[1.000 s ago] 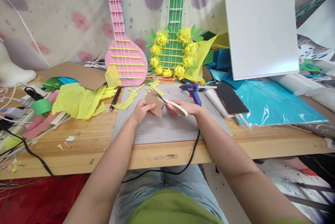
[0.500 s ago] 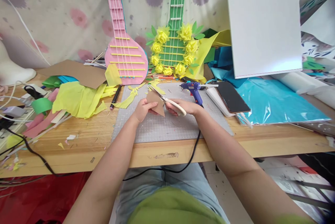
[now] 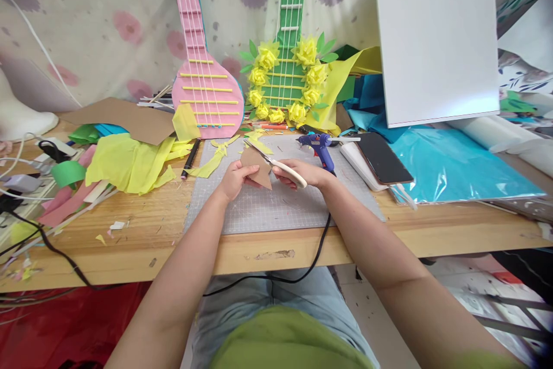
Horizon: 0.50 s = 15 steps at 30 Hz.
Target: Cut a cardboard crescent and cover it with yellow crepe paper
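Note:
My left hand point(image 3: 237, 179) pinches a small piece of brown cardboard point(image 3: 261, 173) between thumb and fingers, above the grey cutting mat point(image 3: 276, 213). My right hand point(image 3: 302, 173) is closed round the white handles of a pair of scissors point(image 3: 290, 174). The scissor blades lie along the upper right edge of the cardboard and point up and left; whether they bite into it I cannot tell. Just beyond my right hand a blue glue gun point(image 3: 318, 147) rests on the mat. Yellow paper scraps point(image 3: 212, 163) lie past my left hand.
A pink paper guitar point(image 3: 209, 92) and a green one with yellow flowers point(image 3: 285, 75) lean at the back. A phone point(image 3: 382, 159) and blue wrapped paper point(image 3: 458, 167) lie right. Yellow crepe paper point(image 3: 129, 162) and a black marker point(image 3: 190, 159) are left. A black cable point(image 3: 322, 248) hangs over the front edge.
Hands, cardboard and scissors keep nearly the same place. The scissors look slightly more closed along the cardboard's edge. The whole view has shifted a little.

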Each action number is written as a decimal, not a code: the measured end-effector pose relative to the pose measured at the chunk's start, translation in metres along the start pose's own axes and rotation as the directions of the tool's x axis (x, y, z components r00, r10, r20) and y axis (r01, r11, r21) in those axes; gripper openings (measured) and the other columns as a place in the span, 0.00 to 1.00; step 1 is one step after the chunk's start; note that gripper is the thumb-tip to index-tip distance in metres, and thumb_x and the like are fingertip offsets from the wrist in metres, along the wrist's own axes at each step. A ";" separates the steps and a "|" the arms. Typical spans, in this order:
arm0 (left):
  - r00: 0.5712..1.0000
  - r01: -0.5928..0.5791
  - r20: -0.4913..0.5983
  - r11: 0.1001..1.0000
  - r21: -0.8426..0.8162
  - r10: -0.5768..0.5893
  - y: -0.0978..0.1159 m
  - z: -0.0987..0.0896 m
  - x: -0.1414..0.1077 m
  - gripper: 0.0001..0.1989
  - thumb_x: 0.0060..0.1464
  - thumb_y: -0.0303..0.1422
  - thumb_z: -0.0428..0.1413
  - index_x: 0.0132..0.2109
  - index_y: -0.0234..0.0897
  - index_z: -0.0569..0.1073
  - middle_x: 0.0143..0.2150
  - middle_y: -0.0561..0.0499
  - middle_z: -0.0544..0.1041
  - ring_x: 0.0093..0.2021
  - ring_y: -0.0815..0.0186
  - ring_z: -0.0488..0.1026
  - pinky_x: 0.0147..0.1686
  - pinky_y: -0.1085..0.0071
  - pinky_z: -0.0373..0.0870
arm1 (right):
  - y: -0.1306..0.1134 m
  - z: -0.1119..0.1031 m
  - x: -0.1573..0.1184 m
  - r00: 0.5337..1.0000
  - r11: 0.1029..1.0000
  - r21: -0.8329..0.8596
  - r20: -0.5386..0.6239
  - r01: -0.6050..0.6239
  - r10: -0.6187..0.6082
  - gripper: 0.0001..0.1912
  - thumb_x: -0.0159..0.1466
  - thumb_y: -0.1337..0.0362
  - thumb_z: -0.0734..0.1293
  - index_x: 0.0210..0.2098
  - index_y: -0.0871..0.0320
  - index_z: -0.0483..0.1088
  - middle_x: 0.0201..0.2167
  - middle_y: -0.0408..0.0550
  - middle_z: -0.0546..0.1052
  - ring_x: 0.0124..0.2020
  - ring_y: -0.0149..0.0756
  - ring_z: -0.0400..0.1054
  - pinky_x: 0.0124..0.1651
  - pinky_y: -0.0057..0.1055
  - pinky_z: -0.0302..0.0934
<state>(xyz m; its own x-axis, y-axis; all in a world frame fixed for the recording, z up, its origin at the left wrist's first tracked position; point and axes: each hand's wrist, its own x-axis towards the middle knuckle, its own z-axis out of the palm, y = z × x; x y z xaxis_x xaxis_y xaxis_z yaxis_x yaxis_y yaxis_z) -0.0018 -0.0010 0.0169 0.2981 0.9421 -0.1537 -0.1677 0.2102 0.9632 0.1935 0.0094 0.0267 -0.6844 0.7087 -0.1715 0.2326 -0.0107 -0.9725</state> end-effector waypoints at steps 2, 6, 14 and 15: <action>1.000 0.000 0.004 1.000 0.004 0.000 0.000 0.000 0.000 0.14 0.37 0.36 0.60 0.33 0.32 0.74 0.29 0.47 0.77 0.30 0.59 0.74 0.23 0.65 0.72 | 0.001 -0.001 0.000 1.000 1.000 0.009 -0.008 -0.014 0.014 0.23 0.53 0.44 0.65 0.26 0.57 0.56 0.14 0.33 0.56 0.13 0.21 0.51 0.14 0.22 0.48; 0.999 -0.030 -0.023 1.000 0.001 0.030 0.000 0.000 0.000 0.16 0.36 0.37 0.61 0.35 0.31 0.73 0.31 0.45 0.77 0.32 0.58 0.75 0.24 0.65 0.73 | 0.001 -0.002 0.000 0.999 1.000 0.000 -0.032 -0.002 0.002 0.23 0.53 0.44 0.65 0.25 0.57 0.56 0.14 0.33 0.57 0.13 0.22 0.52 0.15 0.23 0.49; 0.999 0.023 0.039 0.998 0.067 -0.026 0.003 -0.012 -0.001 0.17 0.36 0.39 0.62 0.32 0.30 0.73 0.26 0.48 0.75 0.25 0.64 0.72 0.22 0.69 0.71 | -0.001 -0.001 0.003 0.956 0.993 -0.004 -0.268 0.121 -0.118 0.21 0.54 0.46 0.65 0.25 0.58 0.57 0.18 0.37 0.64 0.16 0.23 0.57 0.18 0.24 0.51; 0.994 0.062 0.080 0.994 0.085 -0.069 0.003 -0.013 -0.001 0.17 0.35 0.38 0.63 0.32 0.31 0.73 0.25 0.48 0.75 0.24 0.65 0.72 0.20 0.71 0.70 | -0.001 0.001 0.004 0.947 0.991 0.009 -0.295 0.136 -0.127 0.21 0.54 0.47 0.65 0.26 0.58 0.58 0.19 0.39 0.66 0.17 0.23 0.58 0.19 0.24 0.52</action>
<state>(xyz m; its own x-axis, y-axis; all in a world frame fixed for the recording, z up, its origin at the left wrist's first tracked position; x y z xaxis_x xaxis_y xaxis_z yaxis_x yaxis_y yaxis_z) -0.0149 0.0016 0.0169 0.3827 0.9016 -0.2017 -0.0680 0.2453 0.9671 0.1898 0.0116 0.0265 -0.4734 0.8808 0.0078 0.1309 0.0791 -0.9882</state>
